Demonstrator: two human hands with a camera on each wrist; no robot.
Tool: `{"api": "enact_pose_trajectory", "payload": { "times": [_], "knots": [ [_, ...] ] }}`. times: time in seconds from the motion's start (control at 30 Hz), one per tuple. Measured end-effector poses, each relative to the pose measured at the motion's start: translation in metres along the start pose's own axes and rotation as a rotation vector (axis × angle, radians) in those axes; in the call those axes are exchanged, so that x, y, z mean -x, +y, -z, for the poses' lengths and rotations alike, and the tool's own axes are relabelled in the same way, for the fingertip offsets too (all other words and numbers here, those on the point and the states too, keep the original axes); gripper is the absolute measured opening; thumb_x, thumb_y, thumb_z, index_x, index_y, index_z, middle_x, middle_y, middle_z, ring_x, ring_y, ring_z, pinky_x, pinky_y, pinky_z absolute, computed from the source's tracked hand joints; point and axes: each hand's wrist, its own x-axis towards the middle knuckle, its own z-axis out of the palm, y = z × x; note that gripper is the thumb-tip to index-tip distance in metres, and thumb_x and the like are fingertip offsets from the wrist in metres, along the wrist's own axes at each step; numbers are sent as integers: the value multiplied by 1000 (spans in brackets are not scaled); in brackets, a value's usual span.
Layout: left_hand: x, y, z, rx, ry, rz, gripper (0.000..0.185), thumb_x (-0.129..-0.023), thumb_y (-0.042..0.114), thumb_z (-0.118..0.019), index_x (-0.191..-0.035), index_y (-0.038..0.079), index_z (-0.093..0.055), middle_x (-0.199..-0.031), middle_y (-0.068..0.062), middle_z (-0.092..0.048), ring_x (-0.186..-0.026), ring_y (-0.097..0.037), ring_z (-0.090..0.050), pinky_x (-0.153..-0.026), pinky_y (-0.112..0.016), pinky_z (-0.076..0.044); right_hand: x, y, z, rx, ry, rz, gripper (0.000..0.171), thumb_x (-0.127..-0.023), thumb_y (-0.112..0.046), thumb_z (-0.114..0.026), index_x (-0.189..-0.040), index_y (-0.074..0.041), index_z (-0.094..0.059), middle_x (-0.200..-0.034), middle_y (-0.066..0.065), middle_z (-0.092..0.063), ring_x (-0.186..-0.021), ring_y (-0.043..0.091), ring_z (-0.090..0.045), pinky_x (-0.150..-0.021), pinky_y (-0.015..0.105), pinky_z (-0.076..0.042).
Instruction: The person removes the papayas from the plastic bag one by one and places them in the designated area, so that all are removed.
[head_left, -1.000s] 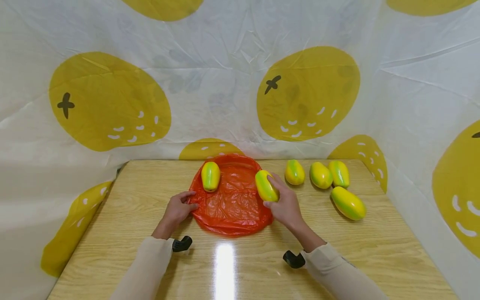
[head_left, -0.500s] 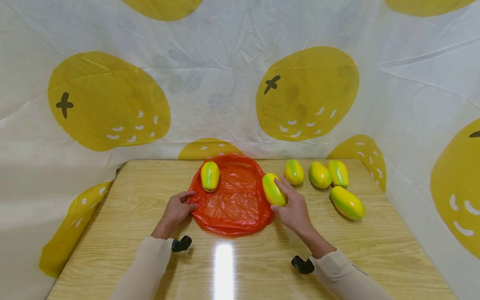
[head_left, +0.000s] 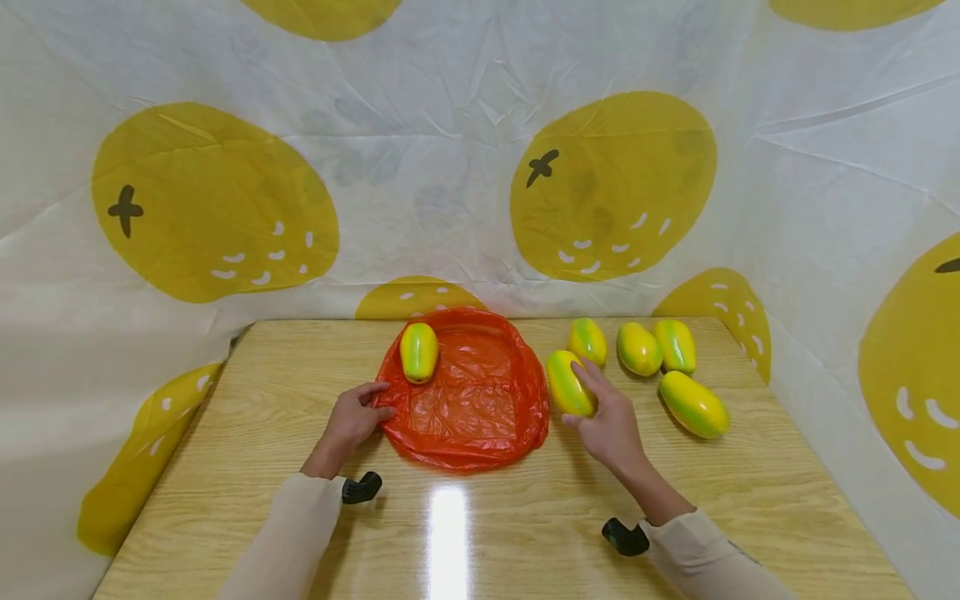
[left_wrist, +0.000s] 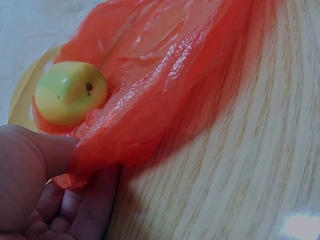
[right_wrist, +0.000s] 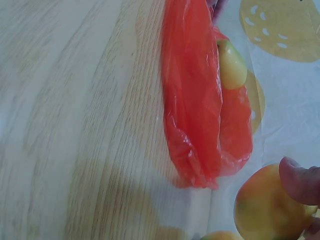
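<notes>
A red plastic bag (head_left: 465, 408) lies spread with its mouth up at the table's far side. Inside, at its left, sits a yellow-green papaya (head_left: 418, 354). My left hand (head_left: 352, 423) pinches the bag's left rim; in the left wrist view the thumb (left_wrist: 57, 152) is above the film and fingers are beneath. Just right of the bag, my right hand (head_left: 609, 423) grips a second papaya (head_left: 567, 383), fingers over its right side. The right wrist view shows this papaya (right_wrist: 265, 207) with a thumb or finger pressed on it, the other fingers mostly out of frame.
Several more papayas stand or lie at the back right: one (head_left: 588, 340) behind the held papaya, a pair (head_left: 639, 350) farther right, and one (head_left: 694, 406) nearer. A white curtain (head_left: 435, 192) with yellow fruit prints hangs behind the wooden table (head_left: 525, 533).
My right hand has moved right with its papaya, from over the bag's right rim to beside it. The left hand and the bag have stayed nearly still.
</notes>
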Motion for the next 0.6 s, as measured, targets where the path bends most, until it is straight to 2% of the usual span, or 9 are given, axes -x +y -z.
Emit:
{"api": "enact_pose_trajectory", "payload": {
  "times": [0.1, 0.3, 0.5, 0.6],
  "knots": [
    [0, 0, 0, -3, 1, 2, 54, -98, 2, -65, -150, 4, -53, -159, -25, -46, -125, -33, -57, -97, -31, -60, 1, 3, 2, 12, 7, 1, 81, -85, 5, -76, -158, -6, -43, -169, 20, -32, -157, 42, -28, -128, 58, -24],
    [0, -2, 0, -5, 5, -14, 53, -98, 2, -66, -149, 3, -53, -158, -26, -47, -130, -35, -57, -106, -40, -57, 4, 10, 6, 35, 26, 2, 80, -85, 5, -77, -157, -6, -44, -169, 18, -33, -156, 42, -29, -128, 59, -25],
    [0, -2, 0, -3, 6, -9, 53, -97, 2, -66, -149, 3, -54, -157, -25, -49, -126, -33, -58, -100, -35, -59, 6, 14, 10, 32, 44, -7, 80, -85, 6, -77, -157, -5, -44, -168, 19, -34, -156, 42, -30, -127, 59, -26],
    [-1, -2, 0, -4, -2, -6, 53, -98, 2, -65, -150, 4, -53, -158, -25, -47, -127, -33, -57, -102, -37, -58, 7, 16, 13, 38, 49, -24, 80, -85, 5, -77, -157, -6, -44, -168, 19, -34, -156, 42, -30, -127, 59, -25]
  ]
}}
